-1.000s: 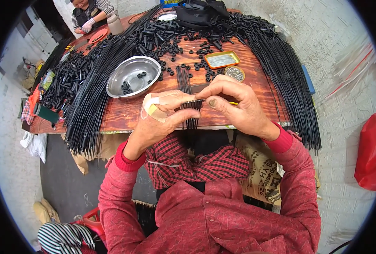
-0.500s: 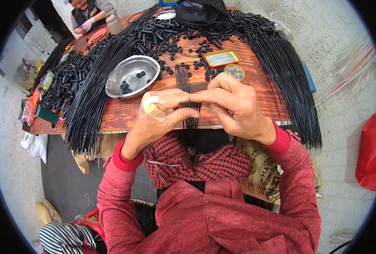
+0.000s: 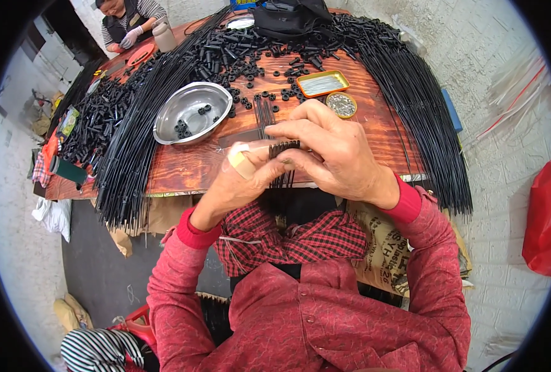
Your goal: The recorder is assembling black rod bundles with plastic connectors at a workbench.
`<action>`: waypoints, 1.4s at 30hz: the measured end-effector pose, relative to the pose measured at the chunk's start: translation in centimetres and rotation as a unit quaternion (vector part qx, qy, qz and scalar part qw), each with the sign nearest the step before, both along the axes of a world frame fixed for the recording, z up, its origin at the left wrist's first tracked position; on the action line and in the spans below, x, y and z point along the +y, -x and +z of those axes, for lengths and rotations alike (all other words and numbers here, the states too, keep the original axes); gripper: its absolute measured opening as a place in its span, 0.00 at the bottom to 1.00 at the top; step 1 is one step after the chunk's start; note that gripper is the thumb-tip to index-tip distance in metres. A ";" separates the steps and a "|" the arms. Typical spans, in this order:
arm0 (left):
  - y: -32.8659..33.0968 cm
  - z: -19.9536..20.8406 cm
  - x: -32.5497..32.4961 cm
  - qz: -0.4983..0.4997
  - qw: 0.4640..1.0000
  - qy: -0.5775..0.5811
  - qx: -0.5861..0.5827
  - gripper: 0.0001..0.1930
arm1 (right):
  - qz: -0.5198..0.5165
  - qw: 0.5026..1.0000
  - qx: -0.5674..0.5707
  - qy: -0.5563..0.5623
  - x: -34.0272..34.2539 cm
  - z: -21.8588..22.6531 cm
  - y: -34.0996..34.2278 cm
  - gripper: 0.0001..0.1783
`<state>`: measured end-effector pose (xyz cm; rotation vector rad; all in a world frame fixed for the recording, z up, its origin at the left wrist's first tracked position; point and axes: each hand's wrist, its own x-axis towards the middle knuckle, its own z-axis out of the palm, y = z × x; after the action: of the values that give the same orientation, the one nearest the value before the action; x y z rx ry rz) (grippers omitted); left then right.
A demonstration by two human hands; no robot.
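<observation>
Over the table's near edge, a short black ridged strip (image 3: 284,147) sits between my two hands. Thin black rods (image 3: 264,113) run away from it across the table, and more hang below it. My left hand (image 3: 241,173), with pale tape around a finger, is closed on the strip's left end between thumb and fingers. My right hand (image 3: 334,152) meets it from the right, its thumb under the strip and its index finger stretched over the top. The fingertips partly cover the strip, so its make-up is hard to tell.
A steel bowl (image 3: 192,127) holds a few small black pieces. Beyond are a yellow tray of thin metal pins (image 3: 322,84), a round tin (image 3: 341,105) and heaped black tubes (image 3: 226,53). Long black rods (image 3: 406,80) drape over both sides. A co-worker (image 3: 129,28) sits at the far left.
My right hand has shifted slightly left, and its thumb now reaches under the strip. More of the strip shows between my hands. The co-worker's hands have moved slightly.
</observation>
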<state>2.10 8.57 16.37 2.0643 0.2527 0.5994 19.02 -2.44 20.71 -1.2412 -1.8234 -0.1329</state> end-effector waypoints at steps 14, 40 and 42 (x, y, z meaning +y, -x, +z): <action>-0.4 -12.4 2.3 -0.067 0.985 -0.155 0.028 0.26 | 0.077 0.996 0.018 0.036 -0.1 -0.3 -0.3 0.12; -1.5 -9.5 3.4 -0.008 0.959 -0.252 0.128 0.32 | 0.153 0.987 -0.034 -0.019 3.2 -0.9 0.2 0.13; -1.5 -9.8 3.3 0.009 0.944 -0.298 0.142 0.32 | 0.153 0.987 -0.045 -0.020 3.4 -0.9 0.1 0.13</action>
<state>3.64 11.88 6.60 2.7431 0.2787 0.4141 18.90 0.91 19.81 -0.9252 -2.0561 -0.0542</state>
